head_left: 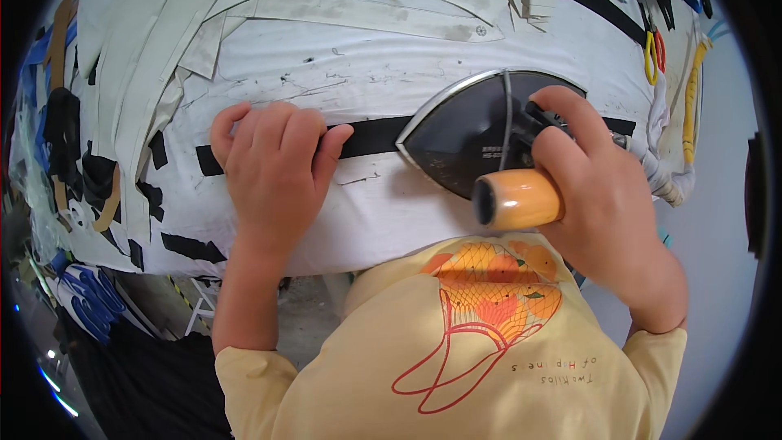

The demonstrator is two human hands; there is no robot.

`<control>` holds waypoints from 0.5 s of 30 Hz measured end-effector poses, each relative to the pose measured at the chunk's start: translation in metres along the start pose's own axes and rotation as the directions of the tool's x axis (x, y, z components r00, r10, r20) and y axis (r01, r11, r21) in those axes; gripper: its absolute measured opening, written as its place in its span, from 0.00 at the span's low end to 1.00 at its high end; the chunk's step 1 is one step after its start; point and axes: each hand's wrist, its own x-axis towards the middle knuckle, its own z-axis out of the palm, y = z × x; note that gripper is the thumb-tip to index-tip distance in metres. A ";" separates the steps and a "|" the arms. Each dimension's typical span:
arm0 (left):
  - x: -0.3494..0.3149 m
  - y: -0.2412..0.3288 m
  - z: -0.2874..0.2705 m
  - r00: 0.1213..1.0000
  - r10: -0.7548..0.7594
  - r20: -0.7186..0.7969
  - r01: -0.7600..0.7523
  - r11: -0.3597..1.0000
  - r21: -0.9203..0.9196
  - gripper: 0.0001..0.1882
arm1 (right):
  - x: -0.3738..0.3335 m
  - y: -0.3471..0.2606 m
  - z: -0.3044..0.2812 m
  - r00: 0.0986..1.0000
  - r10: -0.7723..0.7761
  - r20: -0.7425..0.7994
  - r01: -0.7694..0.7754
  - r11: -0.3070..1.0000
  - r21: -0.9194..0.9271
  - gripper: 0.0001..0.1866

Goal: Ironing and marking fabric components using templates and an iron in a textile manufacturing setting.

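Nearest the body, at the bench [269, 244] edge: right hand [599, 187] wrapped around the iron [472, 134] by its orange wooden handle, fingers closed over the top bar. Grip is a full fist on the handle; soleplate sits flat on the black strip [371, 137], point facing left.

Left hand [273, 163] lies flat, palm down, fingers bent over the strip just left of the iron's tip. It presses and holds nothing; hand and iron are near but apart.

Handling, judged: iron looks heavy and rigid, metal body likely hot, so the wooden handle is the only safe place to take it. Strip looks thin, soft and limp; it would shift or wrinkle unless pinned flat, as the left hand does now.

Strip runs left to right across the white padded cover [358, 73], passing under the iron and showing again at its right side.

Counts: one iron, one strip under work, two hands. Several loose black scraps [191, 246] at the left edge; exact number unclear. Farther off, a stack of white paper patterns [366, 0], and at far right one pair of scissors [654, 53] with red and yellow handles.
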 end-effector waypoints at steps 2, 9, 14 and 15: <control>0.000 0.000 -0.001 1.000 -0.005 -0.002 0.005 1.000 0.000 0.12 | 0.006 -0.011 -0.001 0.999 -0.037 0.000 0.037 0.999 0.022 0.16; -0.008 -0.018 -0.018 0.999 -0.036 0.038 0.034 0.998 0.048 0.12 | 0.013 -0.024 0.005 1.000 -0.032 -0.002 0.032 0.999 -0.011 0.16; -0.021 -0.045 -0.030 0.997 -0.073 0.038 0.072 0.997 0.035 0.10 | 0.015 -0.024 0.002 0.996 -0.078 -0.034 0.077 0.996 -0.041 0.18; -0.023 -0.048 -0.030 0.998 -0.065 0.027 0.064 0.997 0.038 0.10 | 0.015 -0.025 0.002 0.995 -0.084 -0.048 0.082 0.995 -0.052 0.19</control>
